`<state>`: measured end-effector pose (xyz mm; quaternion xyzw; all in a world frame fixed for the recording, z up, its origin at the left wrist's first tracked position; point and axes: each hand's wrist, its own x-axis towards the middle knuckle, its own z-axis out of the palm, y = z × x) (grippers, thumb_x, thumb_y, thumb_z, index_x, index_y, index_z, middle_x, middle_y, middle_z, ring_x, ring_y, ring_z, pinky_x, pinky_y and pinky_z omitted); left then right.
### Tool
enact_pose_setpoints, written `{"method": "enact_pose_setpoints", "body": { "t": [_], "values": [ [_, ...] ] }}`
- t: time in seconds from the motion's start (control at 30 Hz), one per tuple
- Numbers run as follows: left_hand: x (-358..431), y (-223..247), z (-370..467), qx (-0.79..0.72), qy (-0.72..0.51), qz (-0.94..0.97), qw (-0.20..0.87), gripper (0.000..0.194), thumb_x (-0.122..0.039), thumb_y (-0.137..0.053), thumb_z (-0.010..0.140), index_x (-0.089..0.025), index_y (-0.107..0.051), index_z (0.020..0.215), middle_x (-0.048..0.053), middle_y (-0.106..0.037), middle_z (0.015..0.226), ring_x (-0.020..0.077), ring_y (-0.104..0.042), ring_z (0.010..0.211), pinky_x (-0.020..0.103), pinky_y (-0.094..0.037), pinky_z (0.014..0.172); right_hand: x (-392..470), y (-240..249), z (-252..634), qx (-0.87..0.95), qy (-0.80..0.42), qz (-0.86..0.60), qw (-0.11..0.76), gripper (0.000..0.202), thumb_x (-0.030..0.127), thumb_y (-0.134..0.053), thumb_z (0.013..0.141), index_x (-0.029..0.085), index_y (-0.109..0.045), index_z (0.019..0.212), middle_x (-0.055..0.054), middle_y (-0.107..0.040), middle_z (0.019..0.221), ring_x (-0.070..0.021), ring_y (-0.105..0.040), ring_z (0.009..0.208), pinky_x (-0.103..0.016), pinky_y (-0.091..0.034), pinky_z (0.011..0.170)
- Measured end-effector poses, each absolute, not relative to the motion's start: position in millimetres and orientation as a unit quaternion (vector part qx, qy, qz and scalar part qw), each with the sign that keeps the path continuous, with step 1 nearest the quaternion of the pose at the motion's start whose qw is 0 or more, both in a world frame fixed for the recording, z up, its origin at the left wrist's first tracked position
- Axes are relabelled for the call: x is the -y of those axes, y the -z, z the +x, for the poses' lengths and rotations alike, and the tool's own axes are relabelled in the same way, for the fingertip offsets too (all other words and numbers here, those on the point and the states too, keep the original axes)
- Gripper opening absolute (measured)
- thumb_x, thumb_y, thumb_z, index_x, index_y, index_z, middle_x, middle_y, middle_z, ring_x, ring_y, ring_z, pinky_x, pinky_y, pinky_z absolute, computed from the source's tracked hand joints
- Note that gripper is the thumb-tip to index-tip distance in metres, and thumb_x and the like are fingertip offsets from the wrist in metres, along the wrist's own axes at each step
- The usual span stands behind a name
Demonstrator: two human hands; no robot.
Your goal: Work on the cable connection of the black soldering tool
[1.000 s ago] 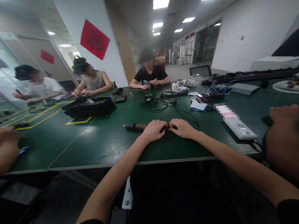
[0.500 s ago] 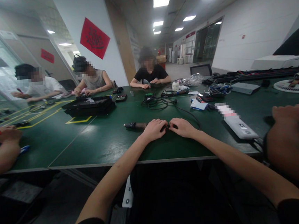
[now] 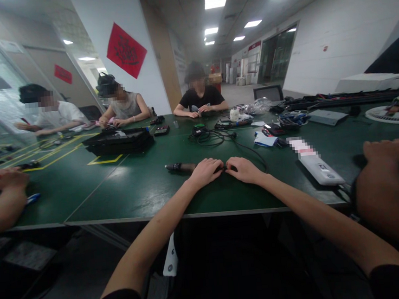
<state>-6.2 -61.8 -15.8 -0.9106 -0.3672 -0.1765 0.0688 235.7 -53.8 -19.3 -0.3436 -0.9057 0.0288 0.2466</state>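
Note:
A dark electric screwdriver point(image 3: 182, 167) lies on the green table, its narrow metal tip pointing left. My left hand point(image 3: 205, 172) is closed around its rear end, fingers curled over the top. Close beside it, my right hand point(image 3: 243, 170) pinches a small dark piece at the screwdriver's tail, apparently the cable's connector; the fingers mostly hide it. From behind my right hand a black cable point(image 3: 255, 151) curves back to a loose coil point(image 3: 212, 139) farther up the table.
A black tray point(image 3: 118, 142) stands left of centre. A white power strip-like box point(image 3: 322, 169) lies to my right, near a blue-and-white packet point(image 3: 265, 139). Co-workers' hands point(image 3: 383, 156) point(image 3: 4, 180) rest at both sides; several people sit opposite.
My hands and the screwdriver stay almost in place, with only a tiny shift of the fingers. The person opposite has moved their hands slightly.

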Motion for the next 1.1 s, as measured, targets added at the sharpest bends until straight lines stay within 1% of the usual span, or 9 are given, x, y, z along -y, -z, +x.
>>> {"method": "enact_pose_setpoints", "body": {
  "t": [0.1, 0.27, 0.43, 0.6, 0.7, 0.8, 0.97, 1.1],
  "values": [
    [61.8, 15.7, -5.7, 0.373, 0.180, -0.908, 0.068, 0.017, -0.035, -0.059, 0.101, -0.024, -0.061, 0.113, 0.005, -0.071, 0.108, 0.0238, -0.064, 0.105, 0.038, -0.045, 0.093, 54.5, 18.6, 235.5, 0.905, -0.027, -0.347, 0.246, 0.008, 0.026, -0.068, 0.097, 0.021, -0.064, 0.090, -0.005, -0.067, 0.098, -0.0208, -0.060, 0.089, -0.032, -0.044, 0.084],
    [61.3, 15.6, -6.2, 0.362, 0.172, -0.914, 0.062, 0.016, -0.029, -0.058, 0.099, -0.025, -0.062, 0.114, 0.005, -0.070, 0.108, 0.0233, -0.064, 0.105, 0.039, -0.045, 0.096, 54.5, 18.6, 235.4, 0.905, -0.025, -0.347, 0.245, 0.007, 0.026, -0.068, 0.096, 0.022, -0.065, 0.092, -0.006, -0.067, 0.097, -0.0213, -0.061, 0.088, -0.033, -0.044, 0.082],
    [60.2, 15.8, -6.2, 0.371, 0.174, -0.910, 0.064, 0.016, -0.035, -0.059, 0.101, -0.024, -0.062, 0.112, 0.005, -0.071, 0.107, 0.0239, -0.064, 0.104, 0.038, -0.046, 0.093, 54.8, 20.2, 235.5, 0.904, -0.018, -0.346, 0.249, 0.008, 0.027, -0.067, 0.097, 0.022, -0.065, 0.092, -0.006, -0.067, 0.099, -0.0208, -0.062, 0.089, -0.032, -0.045, 0.083],
    [62.0, 14.6, -7.2, 0.348, 0.176, -0.919, 0.061, 0.016, -0.028, -0.059, 0.099, -0.024, -0.062, 0.115, 0.005, -0.071, 0.110, 0.0230, -0.064, 0.107, 0.038, -0.045, 0.095, 56.6, 19.7, 236.1, 0.904, -0.014, -0.347, 0.248, 0.008, 0.029, -0.067, 0.099, 0.022, -0.068, 0.094, -0.006, -0.068, 0.102, -0.0204, -0.063, 0.089, -0.032, -0.044, 0.082],
    [61.9, 13.9, -6.8, 0.360, 0.175, -0.915, 0.055, 0.015, -0.031, -0.057, 0.101, -0.024, -0.062, 0.114, 0.005, -0.071, 0.109, 0.0231, -0.065, 0.106, 0.038, -0.046, 0.094, 57.7, 18.8, 235.8, 0.904, -0.009, -0.350, 0.244, 0.011, 0.031, -0.066, 0.100, 0.022, -0.069, 0.094, -0.006, -0.069, 0.104, -0.0203, -0.063, 0.089, -0.031, -0.044, 0.081],
    [62.5, 13.3, -6.9, 0.366, 0.175, -0.913, 0.052, 0.017, -0.034, -0.059, 0.100, -0.024, -0.062, 0.114, 0.005, -0.071, 0.108, 0.0238, -0.065, 0.106, 0.039, -0.046, 0.095, 58.1, 18.4, 234.9, 0.903, -0.006, -0.357, 0.241, 0.012, 0.033, -0.067, 0.100, 0.022, -0.070, 0.094, -0.006, -0.070, 0.104, -0.0206, -0.063, 0.089, -0.031, -0.044, 0.080],
    [61.4, 14.6, -8.1, 0.351, 0.169, -0.919, 0.056, 0.016, -0.029, -0.057, 0.100, -0.025, -0.062, 0.115, 0.005, -0.071, 0.111, 0.0238, -0.064, 0.109, 0.039, -0.045, 0.096, 57.8, 18.6, 234.0, 0.901, -0.005, -0.358, 0.245, 0.011, 0.032, -0.068, 0.099, 0.023, -0.070, 0.094, -0.006, -0.071, 0.104, -0.0206, -0.064, 0.089, -0.031, -0.044, 0.079],
    [59.3, 15.7, -6.6, 0.366, 0.173, -0.913, 0.057, 0.015, -0.035, -0.057, 0.102, -0.025, -0.062, 0.111, 0.005, -0.071, 0.107, 0.0235, -0.065, 0.105, 0.038, -0.046, 0.094, 57.1, 18.7, 234.8, 0.900, -0.007, -0.361, 0.243, 0.011, 0.032, -0.068, 0.099, 0.023, -0.071, 0.094, -0.005, -0.072, 0.105, -0.0202, -0.065, 0.088, -0.031, -0.045, 0.079]
  ]
}}
